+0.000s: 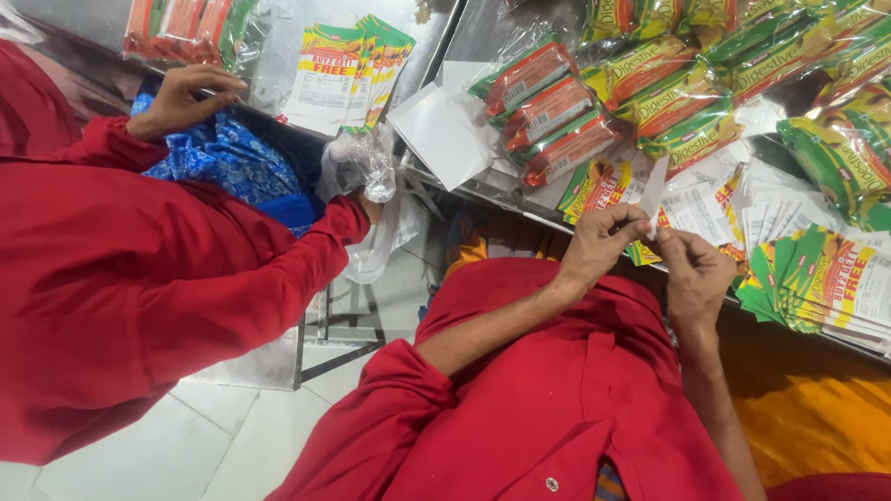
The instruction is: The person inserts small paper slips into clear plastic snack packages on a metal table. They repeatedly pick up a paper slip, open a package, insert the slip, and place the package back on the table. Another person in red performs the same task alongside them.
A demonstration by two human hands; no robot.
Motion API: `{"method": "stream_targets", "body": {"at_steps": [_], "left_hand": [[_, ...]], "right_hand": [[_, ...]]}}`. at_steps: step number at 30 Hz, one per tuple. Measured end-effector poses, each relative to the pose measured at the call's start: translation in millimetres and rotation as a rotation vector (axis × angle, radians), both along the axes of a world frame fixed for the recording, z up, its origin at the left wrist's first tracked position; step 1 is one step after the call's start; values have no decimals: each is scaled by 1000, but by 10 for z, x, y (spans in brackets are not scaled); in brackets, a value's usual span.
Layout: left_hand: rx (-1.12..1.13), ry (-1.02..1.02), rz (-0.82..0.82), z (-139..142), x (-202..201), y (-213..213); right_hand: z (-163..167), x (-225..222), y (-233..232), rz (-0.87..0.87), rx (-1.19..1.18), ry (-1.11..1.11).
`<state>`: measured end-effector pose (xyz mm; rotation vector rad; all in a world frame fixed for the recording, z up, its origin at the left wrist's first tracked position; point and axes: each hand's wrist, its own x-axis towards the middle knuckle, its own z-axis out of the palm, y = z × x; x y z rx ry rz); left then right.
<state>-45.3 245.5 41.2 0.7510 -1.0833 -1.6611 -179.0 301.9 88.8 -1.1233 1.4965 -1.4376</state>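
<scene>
fingers point(635, 225) pinching white strip point(654, 190), biscuit packs point(547, 110) behind, leaflets point(844, 288) beside

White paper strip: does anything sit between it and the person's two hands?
No. The left hand and right hand both pinch the white paper strip directly at its lower end; nothing visible lies between fingers and strip. It sticks up over the leaflets.

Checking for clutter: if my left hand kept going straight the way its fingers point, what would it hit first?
The left hand points up toward the table, pinching a white paper strip. Beyond the strip, it would likely meet the yellow-green printed leaflets first, though depth is unclear.
</scene>
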Motion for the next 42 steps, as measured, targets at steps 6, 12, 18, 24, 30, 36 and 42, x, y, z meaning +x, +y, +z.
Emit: {"method": "stream_targets", "body": {"at_steps": [6,12,18,24,30,36,42], "left_hand": [[-72,-238,132,-264,-68,-146],[-221,-708,209,-735,13,-421],[-616,-1082,13,-1005,198,-652],[-267,-515,118,-640,622,-876],[-123,-175,533,-55,1156,-1639],[-252,-494,615,13,1235,-2195],[-195,-959,663,-284,1184,-2406]], "right_hand": [[-376,-644,-51,-187,139,-187],[-555,-2022,57,-467,125,150],[-251,-2097,-201,-191,409,1023],[254,-873,-1342,239,-327,1024],[331,129,-2171,721,-369,812],[182,206,-2558,873,-351,843],[-4,220,-2762,904,-343,880]]}}
